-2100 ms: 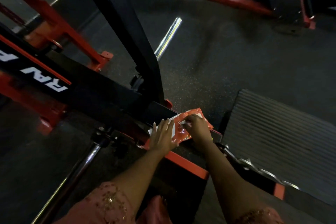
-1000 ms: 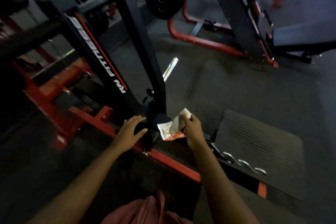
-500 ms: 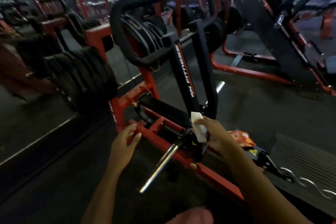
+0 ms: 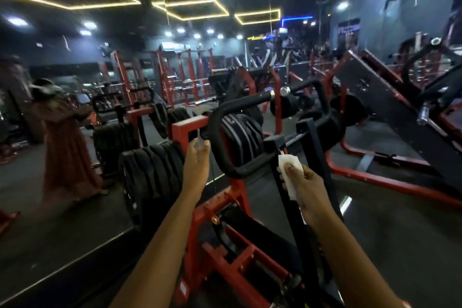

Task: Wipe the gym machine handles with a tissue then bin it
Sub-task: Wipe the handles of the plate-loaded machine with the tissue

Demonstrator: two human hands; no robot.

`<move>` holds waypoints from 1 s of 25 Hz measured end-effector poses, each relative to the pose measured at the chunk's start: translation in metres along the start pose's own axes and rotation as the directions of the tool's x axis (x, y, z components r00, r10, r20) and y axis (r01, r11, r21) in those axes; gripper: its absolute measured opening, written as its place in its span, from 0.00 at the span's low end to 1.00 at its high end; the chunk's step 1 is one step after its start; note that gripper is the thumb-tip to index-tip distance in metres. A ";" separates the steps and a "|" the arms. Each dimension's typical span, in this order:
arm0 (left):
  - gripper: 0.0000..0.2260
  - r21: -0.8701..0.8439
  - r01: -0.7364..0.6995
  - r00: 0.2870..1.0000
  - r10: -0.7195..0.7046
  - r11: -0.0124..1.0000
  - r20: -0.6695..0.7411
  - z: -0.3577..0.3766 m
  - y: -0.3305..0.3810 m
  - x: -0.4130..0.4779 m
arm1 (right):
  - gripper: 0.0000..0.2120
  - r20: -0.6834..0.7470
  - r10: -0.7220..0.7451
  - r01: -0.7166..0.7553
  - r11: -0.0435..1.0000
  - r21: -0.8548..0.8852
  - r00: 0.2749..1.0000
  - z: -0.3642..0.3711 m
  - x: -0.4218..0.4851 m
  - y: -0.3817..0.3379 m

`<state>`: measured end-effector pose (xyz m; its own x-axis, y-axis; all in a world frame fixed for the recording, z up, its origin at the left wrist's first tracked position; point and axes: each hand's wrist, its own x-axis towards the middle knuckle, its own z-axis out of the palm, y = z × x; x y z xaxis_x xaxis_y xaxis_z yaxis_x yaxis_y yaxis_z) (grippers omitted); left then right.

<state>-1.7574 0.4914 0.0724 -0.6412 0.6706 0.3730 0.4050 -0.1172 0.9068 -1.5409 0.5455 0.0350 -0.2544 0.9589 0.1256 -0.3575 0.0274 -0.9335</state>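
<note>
Right hand (image 4: 303, 184) pinches tissue (image 4: 287, 165) beside handle (image 4: 240, 170); left hand (image 4: 196, 157) reaches forward, fingers loose.

A dimly lit commercial gym. Rows of red steel racks (image 4: 182, 75) fill the background, and a red-and-black plate-loaded machine (image 4: 225, 207) stands close in front with a padded black handle (image 4: 225, 132). Stacks of black weight plates (image 4: 150, 172) sit on pegs to the left. The floor (image 4: 400, 245) is dark, and yellow strip lights (image 4: 197, 9) in angular shapes and round spotlights run across the black ceiling.
</note>
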 end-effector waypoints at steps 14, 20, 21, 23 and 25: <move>0.21 0.572 -0.327 0.865 0.482 0.752 -0.139 0.063 0.027 0.111 | 0.13 0.159 -0.183 0.204 0.970 -0.129 0.970 0.035 0.152 -0.082; 0.20 0.602 -0.353 0.856 0.507 0.716 -0.101 0.061 0.027 0.109 | 0.17 0.080 -0.386 0.386 0.843 -0.374 0.919 0.063 0.180 -0.086; 0.21 0.617 -0.355 0.859 0.505 0.703 -0.081 0.060 0.028 0.106 | 0.17 0.088 -0.427 0.426 0.819 -0.384 0.900 0.066 0.183 -0.086; 0.22 0.671 -0.328 0.868 0.492 0.665 -0.064 0.059 0.030 0.102 | 0.17 0.155 -0.548 0.562 0.737 -0.374 0.822 0.073 0.187 -0.085; 0.22 0.719 -0.267 0.875 0.475 0.641 -0.098 0.063 0.031 0.096 | 0.17 0.295 -0.689 0.745 0.564 -0.356 0.662 0.085 0.192 -0.081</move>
<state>-1.7656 0.5981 0.1239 -0.4324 0.4595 0.7758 0.9000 0.2726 0.3402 -1.6375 0.7034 0.1630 -0.1874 0.5331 0.8250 -0.0712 0.8303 -0.5527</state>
